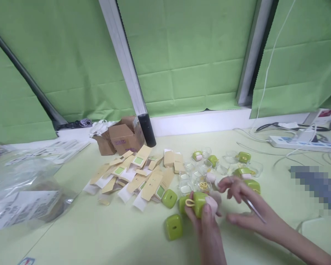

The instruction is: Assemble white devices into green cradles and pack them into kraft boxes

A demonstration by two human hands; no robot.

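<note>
My left hand (208,230) is closed around a small rounded case (201,204), green on one part and pale pink on the other, with a yellow cord loop (190,202) sticking out on its left. Just right of it, my right hand (245,204) carries a thin metal rod (253,209) across its palm, fingers loosely curled and thumb apart; the rod's tip is unclear. Beside the left hand lie a green square cover with a slot (174,227) and another green cover (169,198). Behind the hands are yellow cord loops (203,185) in a clear tray.
Flattened tan card boxes (151,184) pile up left of centre, before an open cardboard carton (125,138) and a black cylinder (147,130). Several green pieces (244,157) and clear plastic trays (186,186) lie behind my hands. A power strip (306,143) with cables sits back right, a plastic bag (30,198) left.
</note>
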